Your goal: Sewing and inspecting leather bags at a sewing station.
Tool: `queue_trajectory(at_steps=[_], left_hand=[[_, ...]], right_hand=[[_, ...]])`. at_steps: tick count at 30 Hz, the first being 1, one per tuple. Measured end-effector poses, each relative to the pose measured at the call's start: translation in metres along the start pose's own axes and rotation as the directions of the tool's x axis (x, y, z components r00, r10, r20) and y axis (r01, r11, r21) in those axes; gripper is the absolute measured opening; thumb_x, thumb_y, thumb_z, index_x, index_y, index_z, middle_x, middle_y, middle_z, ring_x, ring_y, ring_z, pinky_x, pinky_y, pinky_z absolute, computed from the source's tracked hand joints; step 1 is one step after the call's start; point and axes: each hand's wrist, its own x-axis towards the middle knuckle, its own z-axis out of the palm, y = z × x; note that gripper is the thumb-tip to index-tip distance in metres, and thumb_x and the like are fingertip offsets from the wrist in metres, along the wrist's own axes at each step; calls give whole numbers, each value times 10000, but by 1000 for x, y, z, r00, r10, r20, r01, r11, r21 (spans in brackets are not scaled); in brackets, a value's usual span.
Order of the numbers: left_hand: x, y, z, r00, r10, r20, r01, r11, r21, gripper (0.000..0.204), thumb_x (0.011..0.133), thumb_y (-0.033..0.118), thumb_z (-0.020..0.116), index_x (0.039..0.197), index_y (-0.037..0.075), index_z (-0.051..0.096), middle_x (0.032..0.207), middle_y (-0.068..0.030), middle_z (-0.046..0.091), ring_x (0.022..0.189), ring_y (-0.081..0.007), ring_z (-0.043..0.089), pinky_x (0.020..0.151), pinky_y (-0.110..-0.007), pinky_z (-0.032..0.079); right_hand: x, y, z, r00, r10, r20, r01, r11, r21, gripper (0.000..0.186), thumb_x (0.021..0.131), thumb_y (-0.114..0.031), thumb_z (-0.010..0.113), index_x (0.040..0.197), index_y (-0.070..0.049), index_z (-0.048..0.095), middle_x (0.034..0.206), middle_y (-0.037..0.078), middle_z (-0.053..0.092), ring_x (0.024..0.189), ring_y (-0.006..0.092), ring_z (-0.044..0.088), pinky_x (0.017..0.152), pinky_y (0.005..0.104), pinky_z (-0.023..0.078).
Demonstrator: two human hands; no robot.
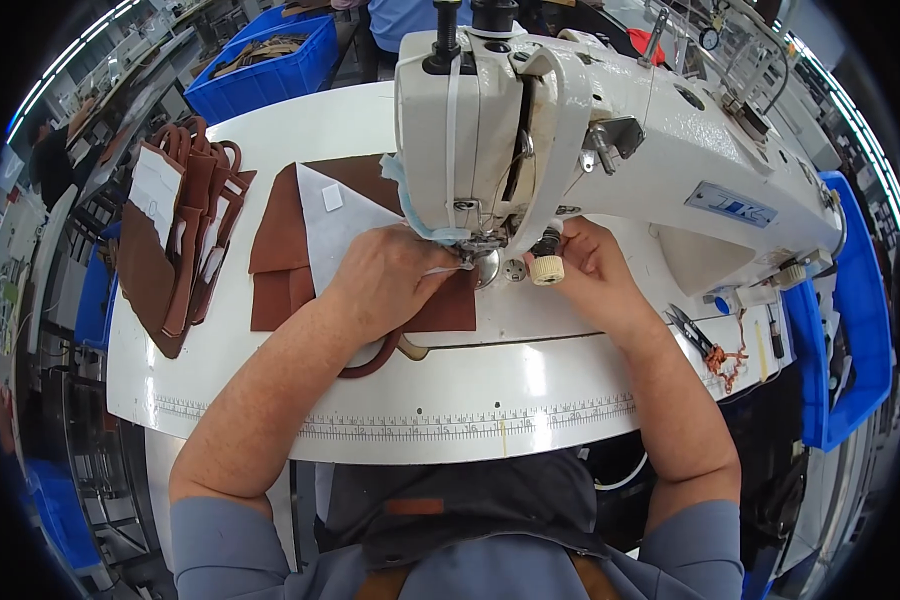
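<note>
My left hand is closed in a pinch at the edge of a white lining sheet, right beside the presser foot of a white sewing machine. Under and around the lining lies a brown leather-like panel with a curved brown handle sticking out toward me. On the other side of the needle area, my right hand has its fingers curled behind a cream knob. The knob and machine partly hide those fingertips, so what they grip does not show.
A stack of brown handled panels sits at the table's left. Black thread snips with orange cord lie at the right. Blue bins stand behind and at the right edge. A ruler strip runs along the front edge.
</note>
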Motion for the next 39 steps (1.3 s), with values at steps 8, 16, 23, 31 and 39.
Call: queue_trajectory(at_steps=[8,16,23,31,39], left_hand=[[-1,1,3,998,-3,-57,0,999,-53,102,841,125,723,914,95,788,798,-143,718,765,-332,697,702,-434,550],[-3,2,1,1000,5,-17,-5,999,-32,157,812,104,760,963,87,799,908,-100,777,774,-288,732,741,-379,579],[-1,4,0,997,-40,-64,37,998,-55,136,811,102,758,936,71,804,934,-75,785,775,-288,742,741,-361,589],[0,1,3,993,-56,-103,49,997,-67,133,802,99,761,925,76,807,926,-98,779,776,-303,732,734,-373,582],[-11,39,7,996,-80,-23,84,964,254,101,809,106,651,837,61,737,840,-149,688,806,-339,687,708,-440,556]], right_hand=[[2,1,-5,997,-73,-32,76,990,117,406,1094,-319,509,855,-15,631,757,0,604,695,85,492,700,242,426],[6,6,-1,983,-50,-178,53,999,11,429,1065,-365,582,868,-2,698,718,17,636,650,78,505,615,247,427],[6,9,-9,968,-230,-99,217,968,-126,442,1063,-323,584,811,14,717,662,38,617,646,98,537,613,273,427],[10,14,-9,968,-225,-109,202,962,-183,462,1047,-382,593,831,1,736,642,39,607,623,102,532,602,276,430],[8,29,-11,957,-269,-105,228,927,-298,439,1027,-415,609,904,-26,769,624,66,630,586,133,561,585,306,461]])
